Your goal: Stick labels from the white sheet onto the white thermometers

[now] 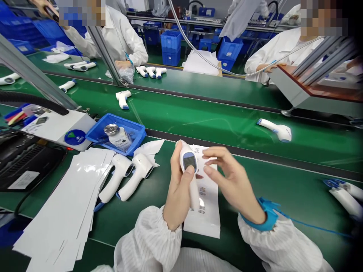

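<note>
In the head view, the white handheld device (187,158) is in front of the person, raised above a printed sheet (210,217) which lies on the bench (292,189). The left hand (177,189) holds it: the fingers go around the far side of the head, and the thumb presses near the lower edge of the dark screen (189,163). The right hand (234,179) holds nothing; its fingers are half bent and spread, with the thumb apart, just beside the device.

I judge that the device is light and stiff, with a hard plastic shell. It is probably rather smooth, so a loose grip may let it turn or slip. The screen is perhaps the most delicate part, and strong thumb pressure there is better avoided. The handle (194,194), which points down toward the person, looks like the safest place to take hold; the sides of the head also offer a good support. Two similar devices (141,166) lie to the left, beside the stacked sheets (65,196).
</note>
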Demonstrator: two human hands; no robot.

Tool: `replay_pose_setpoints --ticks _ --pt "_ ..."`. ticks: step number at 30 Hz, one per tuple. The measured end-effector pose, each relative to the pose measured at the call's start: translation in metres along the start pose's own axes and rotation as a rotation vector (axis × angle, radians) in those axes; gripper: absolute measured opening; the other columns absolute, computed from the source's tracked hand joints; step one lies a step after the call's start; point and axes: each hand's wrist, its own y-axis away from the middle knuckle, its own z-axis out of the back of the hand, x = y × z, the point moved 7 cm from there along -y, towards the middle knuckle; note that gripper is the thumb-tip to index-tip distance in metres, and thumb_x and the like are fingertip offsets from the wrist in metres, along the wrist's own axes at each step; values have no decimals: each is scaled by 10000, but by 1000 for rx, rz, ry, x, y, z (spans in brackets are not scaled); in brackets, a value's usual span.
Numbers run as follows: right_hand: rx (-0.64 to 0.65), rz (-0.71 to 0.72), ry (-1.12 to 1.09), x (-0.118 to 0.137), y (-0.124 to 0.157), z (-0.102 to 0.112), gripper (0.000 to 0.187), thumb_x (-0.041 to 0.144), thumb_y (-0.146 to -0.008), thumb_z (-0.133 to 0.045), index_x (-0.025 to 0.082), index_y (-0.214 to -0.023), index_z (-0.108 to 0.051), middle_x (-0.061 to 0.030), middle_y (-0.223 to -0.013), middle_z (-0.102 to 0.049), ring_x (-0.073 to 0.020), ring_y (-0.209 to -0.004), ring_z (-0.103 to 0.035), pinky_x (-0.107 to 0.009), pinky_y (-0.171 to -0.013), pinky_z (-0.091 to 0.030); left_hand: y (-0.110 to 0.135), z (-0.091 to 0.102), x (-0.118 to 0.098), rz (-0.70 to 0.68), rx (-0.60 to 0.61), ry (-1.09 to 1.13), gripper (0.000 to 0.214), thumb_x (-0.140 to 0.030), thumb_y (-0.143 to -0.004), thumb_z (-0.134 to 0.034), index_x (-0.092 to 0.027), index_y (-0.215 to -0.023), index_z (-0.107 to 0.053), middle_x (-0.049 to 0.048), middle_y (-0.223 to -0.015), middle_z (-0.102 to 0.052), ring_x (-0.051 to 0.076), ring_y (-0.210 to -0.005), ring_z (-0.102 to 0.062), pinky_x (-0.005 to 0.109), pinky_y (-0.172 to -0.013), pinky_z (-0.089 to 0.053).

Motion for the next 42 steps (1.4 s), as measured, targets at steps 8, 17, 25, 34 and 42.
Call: replay_pose_setpoints --ticks 8,17,25,34,42 --pt "-176 162 99 42 -19 3 86 206 -811 -708 261 -789 -645 -44 -987 -617 -220 -930 -600 -383 -754 -524 8 -3 -12 38 37 54 587 -433 -929 -504 -455 -1464 -263 8 -1473 -365 274 -1019 -618 405 -799 -549" --pt "-194 224 -31 51 -12 0 210 78 -779 -702 233 -835 -571 31 -786 -649 -154 -750 -615 -329 -672 -468 12 -6 -21 13 26 46 509 -361 -957 -481 -451 -1428 -310 5 -1416 -446 163 -900 -637 304 -720 -537" --pt "-263 216 32 53 -11 0 239 60 -765 -709 234 -857 -573 43 -773 -642 -146 -724 -621 -320 -650 -486 13 -8 -27 -54 23 2 472 -323 -971 -468 -448 -1408 -341 -43 -1480 -405 180 -1101 -598 286 -809 -530" --pt "-271 255 118 61 -11 -1 256 44 -754 -710 233 -846 -565 51 -770 -632 -134 -716 -624 -303 -655 -504 14 -8 -29 -132 7 -45 471 -324 -973 -462 -411 -1420 -343 -21 -1414 -492 199 -1266 -494 304 -920 -498" --pt "-265 334 194 68 2 -5 243 49 -779 -693 241 -867 -573 46 -794 -650 -146 -752 -640 -317 -694 -525 15 2 -40 -362 -88 -133 313 -281 -977 -439 -380 -1271 -482 -4 -1162 -546 152 -991 -557 303 -893 -461"
